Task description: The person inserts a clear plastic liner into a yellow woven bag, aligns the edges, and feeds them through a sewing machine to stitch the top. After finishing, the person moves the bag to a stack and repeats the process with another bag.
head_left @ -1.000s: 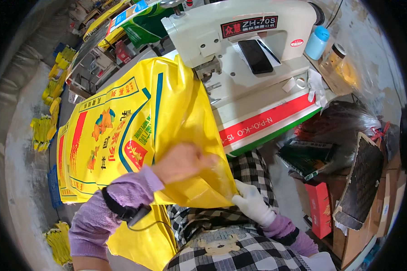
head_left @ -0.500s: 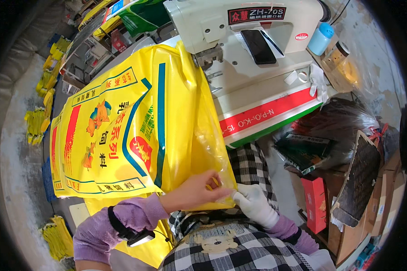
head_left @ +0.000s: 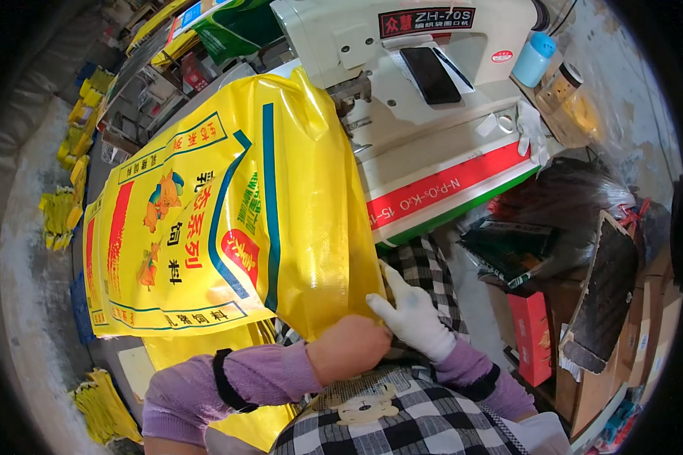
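My bare left hand is closing on the near corner of the yellow woven sack; my gloved right hand is pinching its edge beside it; the sack is lying up against the sewing machine.

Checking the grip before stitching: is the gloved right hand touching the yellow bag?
Touching. The head view shows the right hand with its white-gloved fingers lying against the lower corner of the yellow bag.

One large yellow printed sack lies spread beside one white sewing machine. On the sewing machine rest one black phone and one blue-capped bottle. Two hands meet at the sack's near corner: one bare left hand, one white-gloved right hand.
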Available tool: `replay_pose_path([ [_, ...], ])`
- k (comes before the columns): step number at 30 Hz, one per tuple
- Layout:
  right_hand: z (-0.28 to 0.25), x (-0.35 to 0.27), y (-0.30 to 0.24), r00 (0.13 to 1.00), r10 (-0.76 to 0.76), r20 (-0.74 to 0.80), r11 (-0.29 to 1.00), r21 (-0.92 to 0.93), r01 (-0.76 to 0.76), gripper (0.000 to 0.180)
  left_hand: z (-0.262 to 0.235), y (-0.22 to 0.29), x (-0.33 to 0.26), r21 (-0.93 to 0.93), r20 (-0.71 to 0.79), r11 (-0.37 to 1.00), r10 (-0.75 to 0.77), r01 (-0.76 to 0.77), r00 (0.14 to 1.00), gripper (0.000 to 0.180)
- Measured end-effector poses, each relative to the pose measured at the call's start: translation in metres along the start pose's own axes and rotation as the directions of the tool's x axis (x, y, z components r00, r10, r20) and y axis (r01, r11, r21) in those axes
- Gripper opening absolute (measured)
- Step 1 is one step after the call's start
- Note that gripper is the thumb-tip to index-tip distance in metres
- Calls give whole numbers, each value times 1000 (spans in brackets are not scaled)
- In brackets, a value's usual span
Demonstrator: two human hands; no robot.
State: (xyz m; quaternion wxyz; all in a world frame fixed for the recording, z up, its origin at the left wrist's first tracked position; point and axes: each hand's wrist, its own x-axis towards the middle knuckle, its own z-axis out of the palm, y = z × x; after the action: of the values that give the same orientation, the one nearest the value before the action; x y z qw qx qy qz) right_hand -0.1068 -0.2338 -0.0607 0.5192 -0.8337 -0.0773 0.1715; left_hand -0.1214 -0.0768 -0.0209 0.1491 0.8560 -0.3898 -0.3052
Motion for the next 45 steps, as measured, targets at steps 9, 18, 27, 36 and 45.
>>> replay_pose_path([
  [9, 7, -14, 21, 993, -82, -80, 997, -19, 80, 67, -67, -12, 21, 35, 266, 999, 11, -21, 964, 26],
  [18, -36, 18, -3, 1000, 27, 3, 977, 214, -27, 58, -33, -37, -5, 45, 82, 999, 3, -7, 997, 37],
  [27, -9, 128, -23, 986, -113, -126, 763, -646, 5, 80, -39, -22, 11, 175, 0, 970, 174, -171, 985, 29],
  [36, 13, 42, 13, 998, -57, 21, 731, -680, 56, 83, -175, -109, 7, 428, 7, 856, 318, -290, 948, 46],
  [45, 19, 206, -8, 954, -239, -181, 365, -927, -85, 65, -182, -30, -66, 9, -126, 979, 205, -205, 971, 5],
])
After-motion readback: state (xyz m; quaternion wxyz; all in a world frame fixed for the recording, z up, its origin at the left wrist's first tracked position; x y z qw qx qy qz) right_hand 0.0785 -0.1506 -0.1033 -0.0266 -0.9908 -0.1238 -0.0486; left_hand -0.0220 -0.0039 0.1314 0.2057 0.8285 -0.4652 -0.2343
